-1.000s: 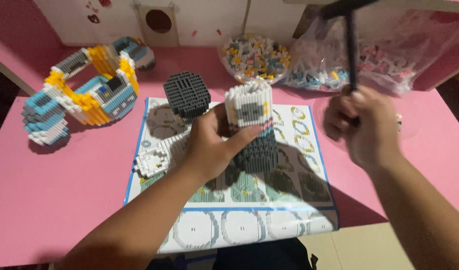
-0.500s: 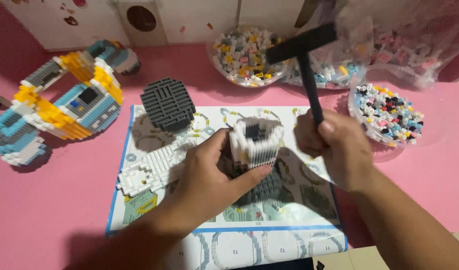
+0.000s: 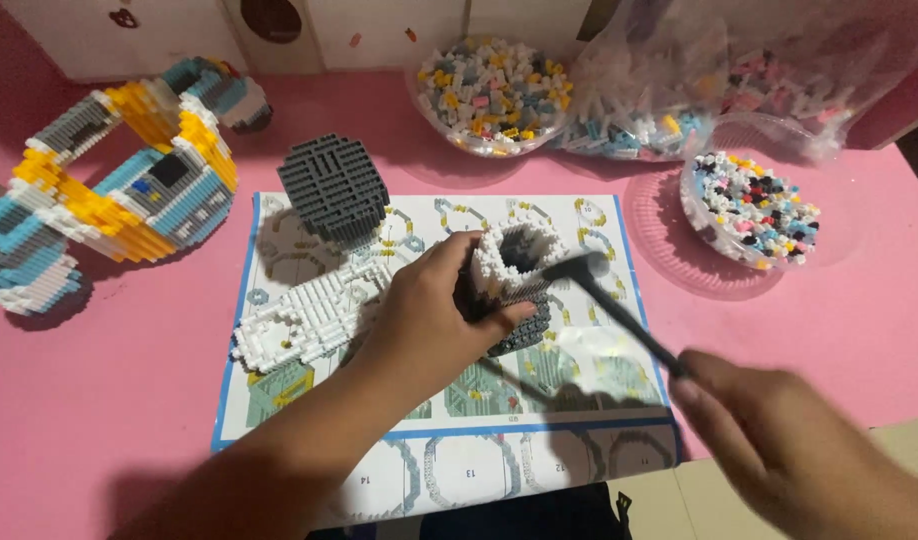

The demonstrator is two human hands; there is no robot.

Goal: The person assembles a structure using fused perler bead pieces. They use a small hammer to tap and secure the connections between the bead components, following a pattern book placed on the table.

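— Two hands, where's the white-and-grey brick cylinder (image 3: 509,285)?
— Upright on the instruction sheet (image 3: 309,400); left hand (image 3: 429,320) wraps it.
— And the right hand (image 3: 779,450)?
— Closed around a small black hammer (image 3: 619,310), its head touching the cylinder's rim from the right.

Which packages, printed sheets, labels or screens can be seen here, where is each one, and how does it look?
Instruction sheet: flat under the brick models, rectangular, white with blue border and diagrams.
Clear plastic bags: back right of the pink table, crumpled, holding small mixed bricks.
No screens or signs visible.
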